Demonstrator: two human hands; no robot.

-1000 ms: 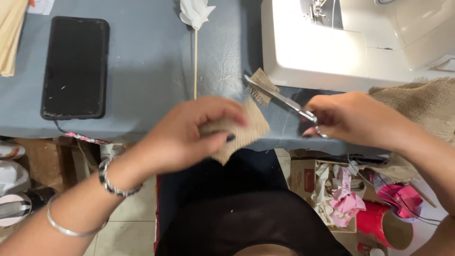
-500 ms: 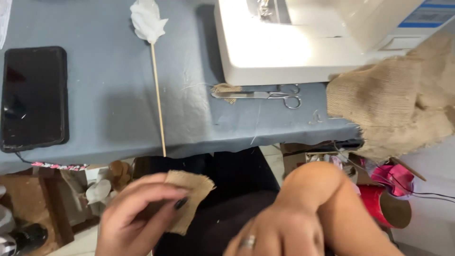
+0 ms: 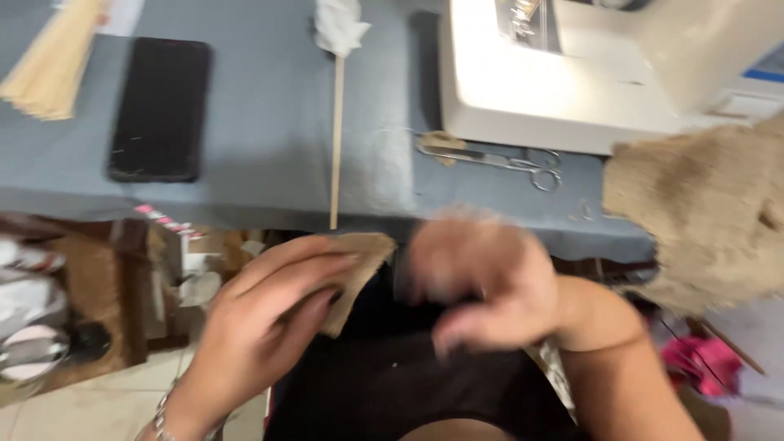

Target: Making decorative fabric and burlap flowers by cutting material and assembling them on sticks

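Small tan burlap piece: located nearest the camera, over the dark-clothed lap, below the table edge; held by the left hand, fingers curled over its upper face. Right hand: just beside the burlap piece, motion-blurred; fingers bent, degree of closure and contents cannot be determined. Grey fabric-covered table: beyond the hands. Thin wooden stick: lying on the table, white wad at its far end. Metal scissors: flat on the table, right of the stick. Black rectangular phone: left section. Large burlap cloth: draped at right. White sewing machine: farthest, rear right.
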